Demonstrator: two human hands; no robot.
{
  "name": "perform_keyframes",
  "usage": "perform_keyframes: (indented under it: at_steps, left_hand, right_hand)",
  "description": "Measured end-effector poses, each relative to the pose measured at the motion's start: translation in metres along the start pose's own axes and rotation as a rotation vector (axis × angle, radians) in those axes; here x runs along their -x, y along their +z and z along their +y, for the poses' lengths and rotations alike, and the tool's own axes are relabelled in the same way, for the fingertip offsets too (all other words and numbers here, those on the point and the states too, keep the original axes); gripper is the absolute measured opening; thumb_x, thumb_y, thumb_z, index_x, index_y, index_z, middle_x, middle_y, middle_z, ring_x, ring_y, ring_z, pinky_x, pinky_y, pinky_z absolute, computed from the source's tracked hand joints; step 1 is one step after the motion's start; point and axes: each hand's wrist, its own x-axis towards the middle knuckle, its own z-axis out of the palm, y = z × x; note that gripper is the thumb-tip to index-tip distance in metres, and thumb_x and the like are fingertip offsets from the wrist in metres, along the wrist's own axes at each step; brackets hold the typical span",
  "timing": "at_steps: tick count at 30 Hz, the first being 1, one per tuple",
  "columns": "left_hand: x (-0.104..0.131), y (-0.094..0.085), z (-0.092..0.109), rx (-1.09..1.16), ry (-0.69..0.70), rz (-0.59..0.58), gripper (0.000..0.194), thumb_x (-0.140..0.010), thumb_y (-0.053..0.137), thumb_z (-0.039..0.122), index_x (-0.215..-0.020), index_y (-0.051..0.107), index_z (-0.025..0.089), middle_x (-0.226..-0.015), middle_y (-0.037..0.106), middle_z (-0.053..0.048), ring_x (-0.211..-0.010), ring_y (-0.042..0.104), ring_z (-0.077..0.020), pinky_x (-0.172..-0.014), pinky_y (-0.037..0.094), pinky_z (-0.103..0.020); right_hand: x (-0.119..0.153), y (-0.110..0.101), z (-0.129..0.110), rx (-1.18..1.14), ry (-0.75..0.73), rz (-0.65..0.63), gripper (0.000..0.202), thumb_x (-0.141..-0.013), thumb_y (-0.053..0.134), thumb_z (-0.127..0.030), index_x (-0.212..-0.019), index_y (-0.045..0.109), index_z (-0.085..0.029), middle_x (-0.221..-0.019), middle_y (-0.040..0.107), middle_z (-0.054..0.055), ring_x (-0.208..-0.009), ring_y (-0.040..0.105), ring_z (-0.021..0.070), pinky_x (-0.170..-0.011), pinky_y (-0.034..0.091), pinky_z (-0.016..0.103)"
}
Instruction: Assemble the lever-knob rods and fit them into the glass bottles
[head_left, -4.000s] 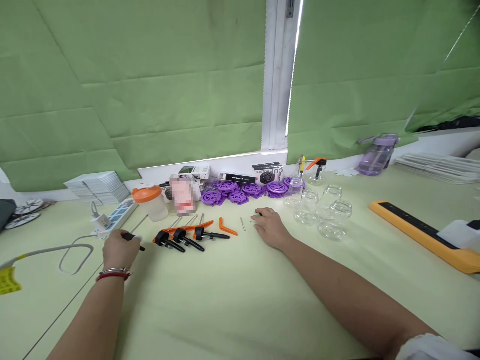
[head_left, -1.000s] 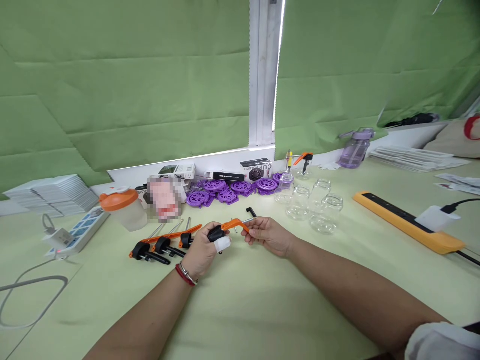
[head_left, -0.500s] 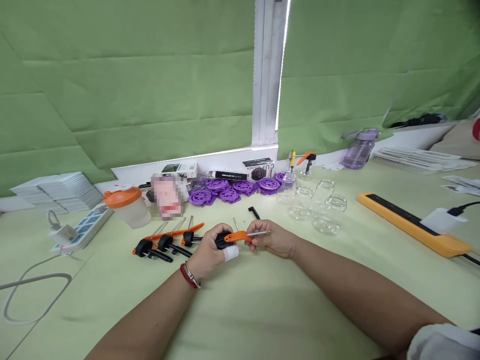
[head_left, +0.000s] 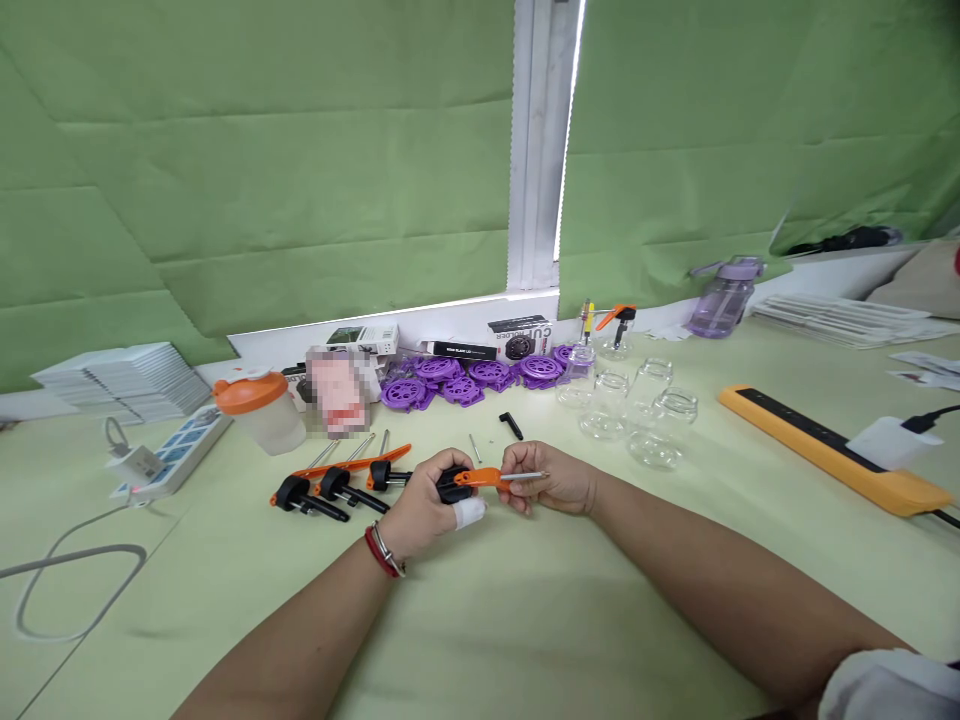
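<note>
My left hand (head_left: 427,500), its thumb wrapped in white tape, is closed around a black round-capped pump head (head_left: 452,488). An orange lever (head_left: 480,478) lies across that head and points to the right. The fingers of my right hand (head_left: 559,482) are pinched at the lever's right end, where a thin metal rod (head_left: 525,476) also lies across them. Whether the rod is fixed to the lever I cannot tell. Just beyond my hands are a small black elbow-shaped part (head_left: 512,426) and a metal pin (head_left: 474,447). Left of them lie black pump heads (head_left: 292,492) with orange levers (head_left: 390,456).
Clear glass jars (head_left: 654,445) stand at the right, behind them an assembled jar with an orange lever (head_left: 616,318). Purple openwork discs (head_left: 409,393) lie at the back. An orange-lidded cup (head_left: 266,410) and a white power strip (head_left: 184,455) are left; an orange power strip (head_left: 832,450) is right.
The view has shifted slightly. My right fingers have moved a little along the lever's end, and the lever looks straighter. Both hands keep their hold.
</note>
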Motion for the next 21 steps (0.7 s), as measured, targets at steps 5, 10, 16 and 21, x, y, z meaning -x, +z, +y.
perform_keyframes:
  at_steps: [5, 10, 16, 21]
  left_hand:
    - [-0.0001, -0.0002, -0.0005, -0.04, 0.02, -0.013, 0.03, -0.062, 0.073, 0.019, -0.084, 0.053, 0.019, -0.068, 0.055, 0.003, -0.059, 0.047, -0.0097, -0.058, 0.039, -0.021]
    - [0.0008, 0.0014, 0.0008, -0.06, 0.029, -0.047, 0.031, -0.062, 0.073, 0.022, -0.085, 0.052, 0.018, -0.068, 0.052, 0.004, -0.058, 0.044, -0.0087, -0.056, 0.036, -0.02]
    - [0.0033, 0.0041, 0.0034, -0.058, 0.037, -0.11, 0.033, -0.064, 0.073, 0.025, -0.086, 0.05, 0.016, -0.073, 0.051, 0.003, -0.062, 0.042, -0.0081, -0.058, 0.036, -0.02]
    - [0.0039, 0.0043, -0.0023, 0.045, 0.04, -0.12, 0.04, -0.065, 0.073, 0.037, -0.09, 0.05, 0.017, -0.073, 0.049, 0.002, -0.062, 0.04, -0.0087, -0.057, 0.034, -0.021]
  right_hand:
    - [-0.0001, 0.0001, 0.0016, -0.011, -0.005, 0.028, 0.022, -0.068, 0.075, -0.019, -0.078, 0.056, -0.013, -0.071, 0.07, 0.005, -0.05, 0.059, 0.0089, -0.042, 0.042, 0.017]
    - [-0.0013, 0.005, 0.0032, -0.011, 0.014, 0.032, 0.025, -0.067, 0.076, -0.022, -0.08, 0.058, -0.013, -0.07, 0.071, 0.005, -0.047, 0.06, 0.0089, -0.039, 0.042, 0.016]
    - [-0.0019, 0.008, 0.003, -0.025, 0.052, -0.024, 0.026, -0.066, 0.077, -0.02, -0.08, 0.057, -0.012, -0.068, 0.071, 0.005, -0.046, 0.061, 0.0102, -0.037, 0.044, 0.016]
    - [-0.0009, 0.0069, 0.0016, -0.01, 0.023, -0.029, 0.023, -0.068, 0.075, -0.02, -0.079, 0.057, -0.012, -0.068, 0.07, 0.004, -0.047, 0.061, 0.0091, -0.037, 0.043, 0.014]
